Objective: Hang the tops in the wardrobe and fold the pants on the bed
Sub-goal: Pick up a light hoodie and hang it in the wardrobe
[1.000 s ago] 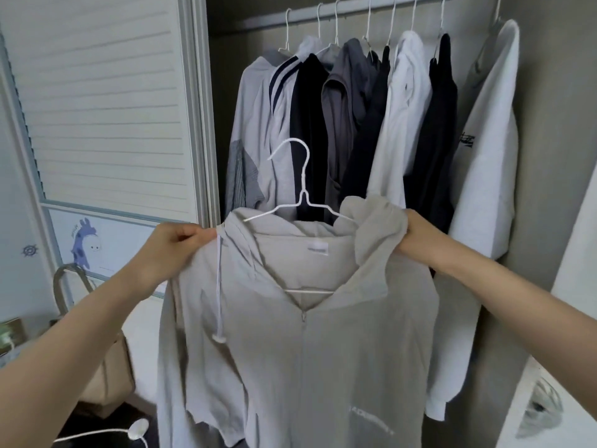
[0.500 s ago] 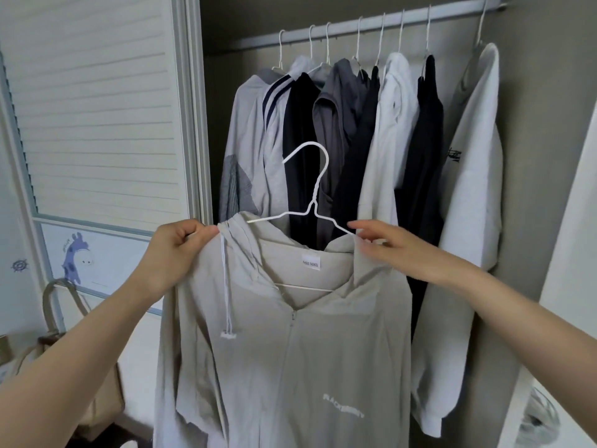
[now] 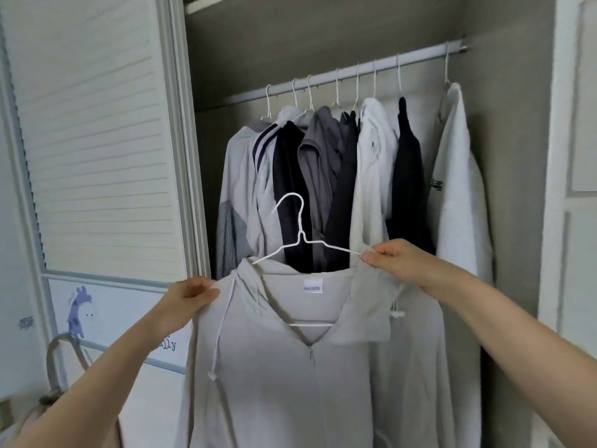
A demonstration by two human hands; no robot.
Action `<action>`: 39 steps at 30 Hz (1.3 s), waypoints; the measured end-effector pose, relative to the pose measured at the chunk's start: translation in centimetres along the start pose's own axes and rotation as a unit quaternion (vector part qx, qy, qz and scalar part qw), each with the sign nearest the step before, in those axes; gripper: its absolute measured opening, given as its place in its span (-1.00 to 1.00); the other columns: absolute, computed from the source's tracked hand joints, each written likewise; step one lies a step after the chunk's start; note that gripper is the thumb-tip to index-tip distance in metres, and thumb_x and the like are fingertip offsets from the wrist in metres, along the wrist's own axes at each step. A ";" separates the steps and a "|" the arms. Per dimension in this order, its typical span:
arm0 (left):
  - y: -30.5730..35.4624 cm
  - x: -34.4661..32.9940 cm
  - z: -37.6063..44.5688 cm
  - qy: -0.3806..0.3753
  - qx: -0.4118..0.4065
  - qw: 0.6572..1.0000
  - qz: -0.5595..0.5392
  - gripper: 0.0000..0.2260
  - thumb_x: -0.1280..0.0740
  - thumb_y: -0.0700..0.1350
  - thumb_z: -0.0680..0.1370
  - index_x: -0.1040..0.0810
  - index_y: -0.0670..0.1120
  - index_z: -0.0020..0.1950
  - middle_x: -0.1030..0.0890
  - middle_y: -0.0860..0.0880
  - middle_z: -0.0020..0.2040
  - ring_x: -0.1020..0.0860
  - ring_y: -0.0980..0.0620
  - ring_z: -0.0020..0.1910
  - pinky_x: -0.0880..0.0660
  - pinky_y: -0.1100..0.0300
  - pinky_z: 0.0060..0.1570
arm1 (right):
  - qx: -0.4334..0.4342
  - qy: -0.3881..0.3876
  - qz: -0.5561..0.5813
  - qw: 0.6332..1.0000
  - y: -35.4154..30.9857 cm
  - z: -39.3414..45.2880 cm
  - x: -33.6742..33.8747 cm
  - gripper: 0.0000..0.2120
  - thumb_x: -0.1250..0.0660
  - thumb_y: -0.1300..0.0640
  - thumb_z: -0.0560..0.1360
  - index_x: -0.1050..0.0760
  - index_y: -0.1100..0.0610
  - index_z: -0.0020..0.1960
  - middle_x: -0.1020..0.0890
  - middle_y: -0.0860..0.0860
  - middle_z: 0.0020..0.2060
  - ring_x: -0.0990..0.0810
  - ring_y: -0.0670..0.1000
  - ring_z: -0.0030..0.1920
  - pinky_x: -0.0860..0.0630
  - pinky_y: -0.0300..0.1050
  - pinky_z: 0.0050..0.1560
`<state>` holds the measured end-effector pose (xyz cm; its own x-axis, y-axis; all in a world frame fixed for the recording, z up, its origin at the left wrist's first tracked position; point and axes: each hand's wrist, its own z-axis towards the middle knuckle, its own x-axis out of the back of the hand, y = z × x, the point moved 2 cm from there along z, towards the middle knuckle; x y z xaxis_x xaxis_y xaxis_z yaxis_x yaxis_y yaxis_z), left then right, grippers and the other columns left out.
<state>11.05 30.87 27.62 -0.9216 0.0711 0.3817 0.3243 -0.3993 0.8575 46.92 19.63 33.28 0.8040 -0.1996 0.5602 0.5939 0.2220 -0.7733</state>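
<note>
Held up before the open wardrobe [image 3: 504, 156]: a pale grey hoodie [image 3: 284, 383] on a white hanger [image 3: 302, 240], well below the rail [image 3: 355, 72], hook free and curling to the left. Left hand [image 3: 184, 302] gripping the hoodie's left shoulder, fingers curled, thumb pressed on the cloth. Right hand [image 3: 397, 260] pinching the collar edge at the hanger's right arm, fingertips close together, thumb beneath.

Against half a second ago: right hand changed from flat, straight fingers laid along the collar to a closed pinch on it. Right collar flap now turned outward and hanging open, with a second drawstring end dangling below the right wrist, not seen before. Left hand much as before, same hold on the same shoulder. Hanger hook sitting straighter than it did. View tipped upward, so more of the wardrobe's upper wall and the rail's right end showing, and the hoodie lying lower in the picture.

On the rail behind, a row of hung tops [image 3: 339, 176] in grey, black and white. At left, a slatted door [image 3: 90, 134] with a giraffe sticker [image 3: 77, 312] beneath. At lower left, a bag handle [image 3: 61, 354].
</note>
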 end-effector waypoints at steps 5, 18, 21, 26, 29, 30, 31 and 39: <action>-0.3 -2.4 2.0 -0.025 0.047 0.999 0.011 -0.80 -0.36 -0.21 0.57 -0.55 -0.08 0.19 -0.65 -0.16 0.06 -0.58 -0.04 -0.04 -0.47 0.12 -0.03 | -0.017 0.067 0.046 0.997 -1.0 -0.2 2.6 -0.69 -0.31 0.07 0.57 -0.59 0.33 -0.13 -0.57 0.12 -0.25 -0.54 0.04 -0.21 -0.42 -0.16 -0.12; 2.7 -2.6 10.5 0.107 0.029 0.994 0.006 -0.87 -0.28 -0.15 0.61 -0.60 -0.15 0.02 -0.64 -0.17 -0.03 -0.61 -0.17 0.00 -0.55 -0.09 0.14 | 0.061 0.198 0.085 0.975 -2.8 3.9 3.6 -0.60 -0.29 0.12 0.49 -0.22 0.05 -0.45 -0.24 -0.02 -0.52 -0.25 0.01 -0.38 -0.18 -0.10 -0.26; 2.8 -1.9 13.2 0.114 0.037 0.993 -0.006 -0.80 -0.26 -0.10 0.63 -0.59 -0.17 0.15 -0.63 -0.16 0.09 -0.59 -0.13 0.08 -0.49 -0.08 0.25 | 0.069 0.209 0.062 0.973 -3.0 5.9 3.7 -0.59 -0.31 0.10 0.49 -0.20 0.03 -0.45 -0.23 -0.04 -0.52 -0.26 0.01 -0.37 -0.17 -0.10 -0.25; 3.0 -1.2 18.0 0.118 0.009 0.993 0.028 -0.56 -0.28 -0.07 0.61 -0.34 -0.14 0.47 -0.50 -0.09 0.30 -0.48 -0.08 0.20 -0.41 0.03 0.23 | 0.059 0.197 0.074 0.976 -3.8 9.0 4.3 -0.80 -0.35 0.08 0.48 -0.49 0.17 -0.25 -0.42 0.11 -0.34 -0.42 0.06 -0.28 -0.28 -0.09 -0.16; 2.3 -0.8 20.2 0.136 -0.002 0.989 0.049 -0.33 -0.36 -0.09 0.56 -0.10 -0.10 0.58 -0.34 -0.14 0.48 -0.37 -0.17 0.40 -0.34 -0.06 0.35 | 0.071 0.204 0.035 0.976 -4.2 9.4 4.8 -0.66 -0.35 0.02 0.48 -0.52 0.33 -0.23 -0.43 0.20 -0.37 -0.44 0.05 -0.28 -0.31 -0.09 -0.16; 1.9 -0.8 20.9 0.129 -0.003 0.991 0.036 -0.26 -0.38 -0.07 0.54 -0.03 -0.08 0.60 -0.29 -0.14 0.51 -0.33 -0.18 0.44 -0.30 -0.09 0.39 | 0.076 0.210 0.023 0.974 -4.1 9.4 4.9 -0.64 -0.35 0.01 0.48 -0.52 0.34 -0.23 -0.40 0.22 -0.38 -0.42 0.03 -0.28 -0.30 -0.09 -0.17; 1.5 -1.1 21.4 0.121 -0.005 0.993 0.007 -0.22 -0.39 -0.06 0.53 0.01 -0.05 0.60 -0.27 -0.12 0.52 -0.32 -0.17 0.44 -0.29 -0.09 0.40 | 0.079 0.212 0.022 0.974 -4.0 9.2 5.1 -0.63 -0.36 0.01 0.48 -0.51 0.34 -0.24 -0.39 0.18 -0.38 -0.40 0.03 -0.28 -0.28 -0.08 -0.19; 0.0 -3.8 23.8 -0.147 0.008 0.935 -0.323 -0.60 -0.40 0.15 0.48 -0.59 0.07 0.29 -0.62 -0.13 0.23 -0.61 -0.13 0.19 -0.58 0.02 0.01 | 0.095 0.305 -0.004 0.947 -4.3 9.3 7.1 -0.55 -0.34 -0.03 0.51 -0.34 0.27 -0.37 -0.31 0.10 -0.42 -0.28 0.05 -0.36 -0.21 -0.06 -0.26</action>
<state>19.65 52.33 34.36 -0.8287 0.5418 -0.1407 -0.2733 -0.1722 0.9464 50.32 26.17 43.36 0.6663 -0.7043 0.2451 0.6418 0.3743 -0.6694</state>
